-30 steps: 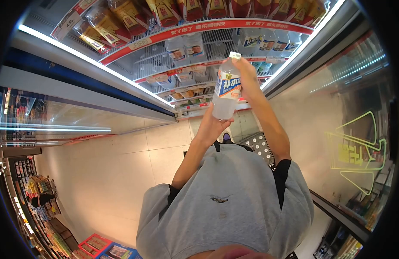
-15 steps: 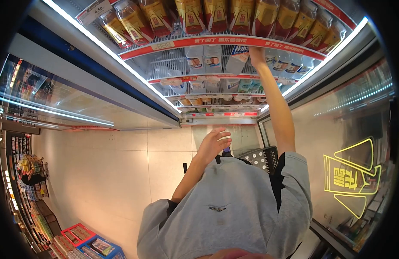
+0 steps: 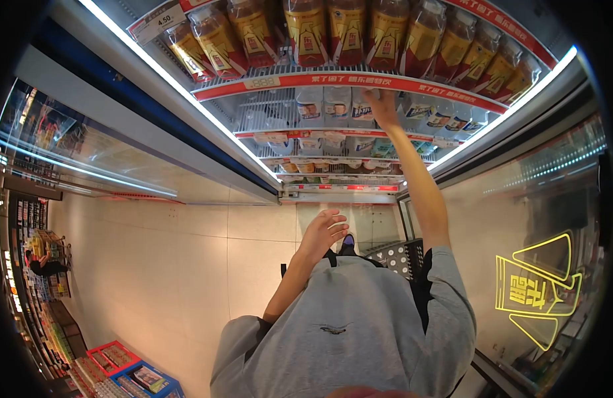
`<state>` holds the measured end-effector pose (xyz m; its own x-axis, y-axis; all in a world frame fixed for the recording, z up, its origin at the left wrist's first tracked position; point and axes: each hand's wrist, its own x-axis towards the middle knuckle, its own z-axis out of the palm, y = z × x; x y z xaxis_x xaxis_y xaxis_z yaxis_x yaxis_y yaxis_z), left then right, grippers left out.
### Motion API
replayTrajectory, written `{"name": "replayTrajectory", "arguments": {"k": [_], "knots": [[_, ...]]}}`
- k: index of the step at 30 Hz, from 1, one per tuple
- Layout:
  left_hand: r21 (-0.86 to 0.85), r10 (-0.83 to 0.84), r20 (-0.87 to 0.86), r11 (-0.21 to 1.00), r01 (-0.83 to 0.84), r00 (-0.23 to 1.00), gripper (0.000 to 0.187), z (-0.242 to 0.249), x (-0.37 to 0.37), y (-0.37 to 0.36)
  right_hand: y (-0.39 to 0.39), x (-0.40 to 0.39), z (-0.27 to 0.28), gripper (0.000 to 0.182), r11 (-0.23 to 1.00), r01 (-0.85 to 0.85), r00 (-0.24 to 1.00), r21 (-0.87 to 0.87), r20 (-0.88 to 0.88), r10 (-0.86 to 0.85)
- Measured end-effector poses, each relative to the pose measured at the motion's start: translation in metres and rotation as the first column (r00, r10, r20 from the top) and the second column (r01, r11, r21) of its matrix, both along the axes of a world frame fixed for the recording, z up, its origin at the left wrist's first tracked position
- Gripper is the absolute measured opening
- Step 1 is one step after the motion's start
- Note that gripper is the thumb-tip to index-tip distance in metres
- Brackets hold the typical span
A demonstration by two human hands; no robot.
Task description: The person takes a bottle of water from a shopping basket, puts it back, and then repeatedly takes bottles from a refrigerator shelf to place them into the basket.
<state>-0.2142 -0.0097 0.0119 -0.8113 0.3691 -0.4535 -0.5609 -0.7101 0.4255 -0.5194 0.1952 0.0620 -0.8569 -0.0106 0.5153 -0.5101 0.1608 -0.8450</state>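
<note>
My right hand reaches into the open drinks fridge, just below the front strip of the top visible shelf. Its fingers curl at the upper right of a clear bottle with a blue-and-white label, upright in a row; part of the fingers is hidden. Similar clear bottles stand to its left, and more labelled bottles to its right. My left hand hovers in front of my body, above the floor, fingers loosely bent and apart, holding nothing.
Amber bottles with gold labels line the shelf above, over a red price strip. A black crate with white-capped items sits by my feet. A glass door stands at right. A person is by far-left shelves.
The clear bottle, tilted beside my right hand before, now stands upright in the row. My right hand has shifted left and lower in view. My left hand is nearly unchanged.
</note>
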Motion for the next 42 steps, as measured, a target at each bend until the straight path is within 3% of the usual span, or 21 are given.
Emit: {"name": "replayTrajectory", "arguments": {"k": [5, 8, 11, 16, 18, 20, 22, 24, 27, 29, 31, 34, 37, 39, 42], "knots": [[-0.014, -0.016, 0.031, 1.000, 0.017, 0.999, 0.027, 0.004, 0.006, -0.007, -0.002, 0.002, 0.000, 0.040, 0.998, 0.018, 0.999, 0.052, -0.052, -0.015], [-0.024, -0.040, 0.032, 0.999, 0.041, 0.999, 0.027, -0.001, 0.011, -0.013, -0.009, 0.011, 0.007, 0.042, 0.999, -0.021, 0.999, -0.042, -0.046, 0.019], [-0.011, -0.080, 0.039, 0.997, 0.080, 0.996, 0.027, -0.003, 0.015, -0.020, -0.011, 0.024, 0.018, 0.045, 0.999, 0.029, 0.999, -0.021, -0.042, -0.030], [-0.033, -0.146, 0.085, 0.988, 0.149, 0.986, 0.025, -0.013, 0.023, -0.034, 0.008, 0.079, -0.063, 0.052, 0.915, 0.383, 0.901, -0.129, -0.165, -0.400], [-0.040, -0.182, 0.125, 0.981, 0.188, 0.975, 0.025, -0.021, 0.027, -0.036, 0.027, 0.148, -0.115, 0.043, 0.845, 0.532, 0.846, -0.052, 0.011, -0.533], [-0.046, -0.230, 0.179, 0.969, 0.242, 0.957, 0.025, -0.031, 0.029, -0.034, 0.055, 0.230, -0.187, 0.033, 0.749, 0.661, 0.740, 0.050, 0.117, -0.662], [-0.055, -0.276, 0.226, 0.954, 0.295, 0.934, 0.024, -0.042, 0.033, -0.028, 0.080, 0.332, -0.279, 0.029, 0.606, 0.790, 0.540, 0.097, 0.359, -0.762], [-0.063, -0.311, 0.271, 0.938, 0.340, 0.911, 0.023, -0.054, 0.042, -0.018, 0.102, 0.454, -0.348, 0.028, 0.544, 0.741, 0.393, 0.393, 0.403, -0.827], [-0.091, -0.353, 0.330, 0.911, 0.402, 0.875, 0.023, -0.064, 0.063, 0.000, 0.112, 0.601, -0.393, 0.030, 0.498, 0.590, 0.035, 0.636, 0.596, -0.802], [-0.097, -0.384, 0.371, 0.890, 0.446, 0.846, 0.024, -0.076, 0.082, 0.013, 0.112, 0.670, -0.409, 0.035, 0.452, 0.506, -0.184, 0.735, 0.604, -0.775], [-0.114, -0.383, 0.433, 0.875, 0.471, 0.816, 0.025, -0.091, 0.105, 0.028, 0.115, 0.711, -0.426, 0.037, 0.460, 0.471, -0.292, 0.753, 0.625, -0.724], [-0.114, -0.416, 0.488, 0.842, 0.528, 0.768, 0.026, -0.117, 0.147, 0.050, 0.128, 0.736, -0.463, 0.041, 0.515, 0.554, -0.247, 0.654, 0.720, -0.648], [-0.136, -0.398, 0.527, 0.833, 0.536, 0.751, 0.025, -0.150, 0.201, 0.076, 0.150, 0.739, -0.510, 0.042, 0.645, 0.420, -0.205, 0.639, 0.759, -0.618], [-0.132, -0.348, 0.603, 0.844, 0.519, 0.718, 0.023, -0.172, 0.241, 0.088, 0.163, 0.731, -0.545, 0.040, 0.710, 0.472, -0.199, 0.522, 0.848, -0.491], [-0.131, -0.270, 0.695, 0.864, 0.487, 0.666, 0.022, -0.197, 0.301, 0.094, 0.176, 0.728, -0.602, 0.039, 0.780, 0.345, -0.095, 0.522, 0.846, -0.524]]}}
